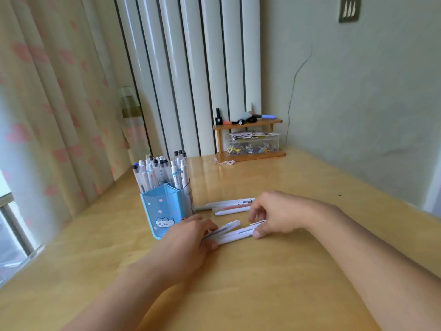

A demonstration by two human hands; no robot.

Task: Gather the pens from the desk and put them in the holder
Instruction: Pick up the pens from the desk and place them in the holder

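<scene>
Bunching a few white pens on the desk, left hand and right hand pinch their ends; the blue holder at left is already crowded, 3 more pens wait behind.

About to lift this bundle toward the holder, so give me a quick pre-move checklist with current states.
1. Both hands on the near pens: ok; left hand at one end, right hand at the other.
2. Bundle squared up: not ok, pens splayed.
3. Grip closed enough to lift: cannot tell.
4. Blue holder upright: ok.
5. Room in the holder: cannot tell, already crowded.
6. Desk cleared of pens: not ok, far pens remain.
</scene>
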